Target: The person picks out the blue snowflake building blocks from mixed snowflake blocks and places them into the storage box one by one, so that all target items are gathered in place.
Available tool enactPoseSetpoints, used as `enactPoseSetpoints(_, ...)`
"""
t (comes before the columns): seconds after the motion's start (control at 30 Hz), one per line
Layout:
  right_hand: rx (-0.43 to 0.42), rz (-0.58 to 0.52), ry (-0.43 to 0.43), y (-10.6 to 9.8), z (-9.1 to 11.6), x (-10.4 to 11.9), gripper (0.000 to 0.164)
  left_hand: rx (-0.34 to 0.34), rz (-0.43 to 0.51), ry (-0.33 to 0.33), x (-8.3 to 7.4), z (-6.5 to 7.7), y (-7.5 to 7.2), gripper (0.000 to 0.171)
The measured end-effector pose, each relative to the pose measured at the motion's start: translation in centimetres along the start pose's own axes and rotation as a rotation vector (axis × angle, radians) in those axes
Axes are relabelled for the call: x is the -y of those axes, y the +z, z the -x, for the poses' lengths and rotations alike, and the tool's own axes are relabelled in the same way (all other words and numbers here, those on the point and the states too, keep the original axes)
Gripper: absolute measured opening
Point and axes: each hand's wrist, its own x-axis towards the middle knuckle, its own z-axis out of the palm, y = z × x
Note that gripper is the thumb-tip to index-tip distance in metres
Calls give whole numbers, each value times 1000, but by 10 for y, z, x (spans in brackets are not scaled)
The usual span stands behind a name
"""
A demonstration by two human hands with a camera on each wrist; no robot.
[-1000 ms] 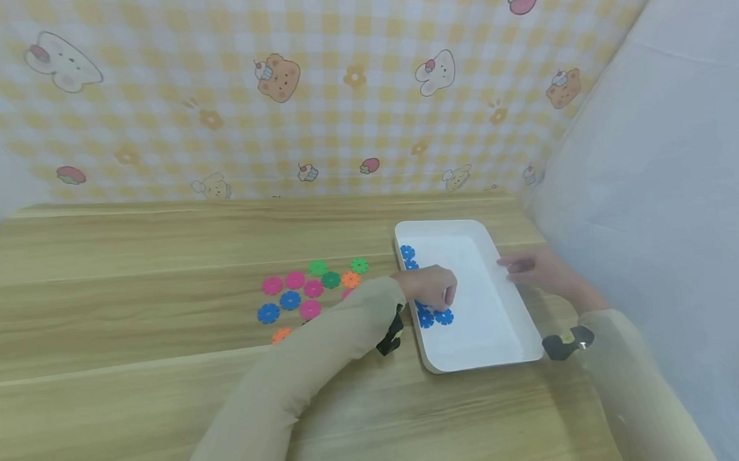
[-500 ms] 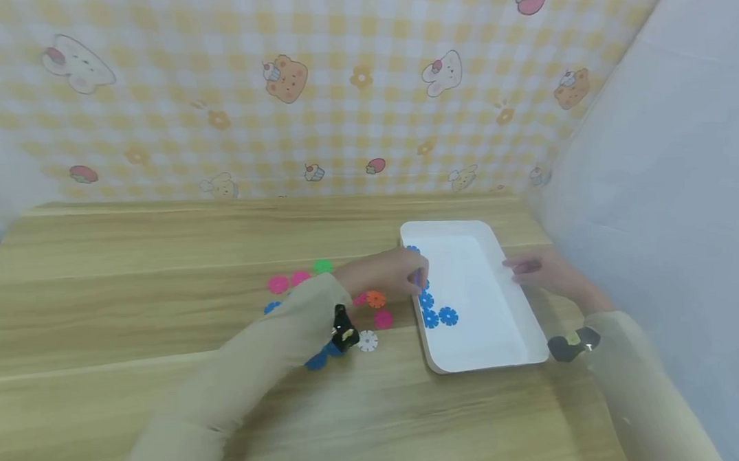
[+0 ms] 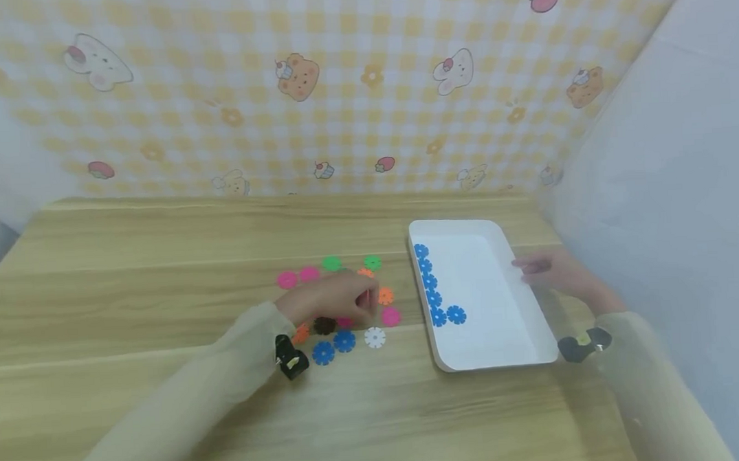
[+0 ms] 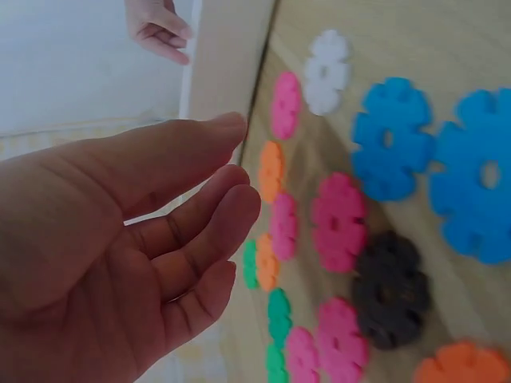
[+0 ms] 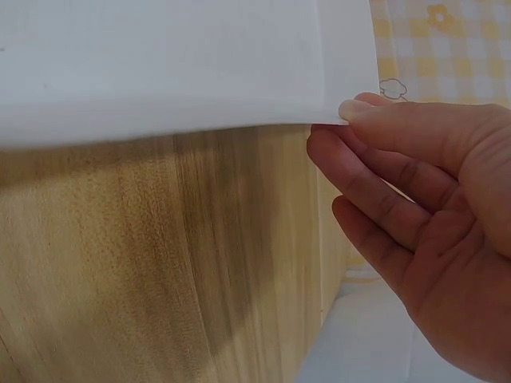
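Observation:
Above a loose group of notched plastic snowflake discs hovers my left hand (image 3: 335,297), its fingers loosely bent and nothing between them in the left wrist view. Pink (image 4: 339,222), orange (image 4: 271,171), green (image 4: 279,315), blue (image 4: 391,140), white (image 4: 326,73) and dark brown discs (image 4: 391,291) lie around it on the table; the hand hides some in the head view. A white tray (image 3: 498,345) stands to the right, with several blue discs (image 3: 433,298) lined up along its left wall. My right hand (image 5: 415,183) pinches the tray's right rim (image 5: 239,116) between thumb and fingers.
The wooden table (image 3: 160,253) ends at a yellow checked cloth (image 3: 352,121) behind. A white sheet (image 3: 671,197) hangs close beside the right arm. Two blue discs (image 3: 334,347) lie near the left wrist strap (image 3: 290,358).
My left hand has moved left, out of the tray and back over the loose discs, uncovering the blue row. The right hand stays at the tray rim. The head view has shifted slightly.

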Motion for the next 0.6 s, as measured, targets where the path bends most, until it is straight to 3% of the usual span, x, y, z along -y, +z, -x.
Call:
enactPoseSetpoints(0.3, -13, 5, -8, 0, 3, 4, 36, 58, 22, -44, 13, 21, 13, 22)
enactPoseSetpoints(0.6, -22, 0, -7, 1, 1, -1, 37, 48, 45, -57, 17, 27, 20, 25)
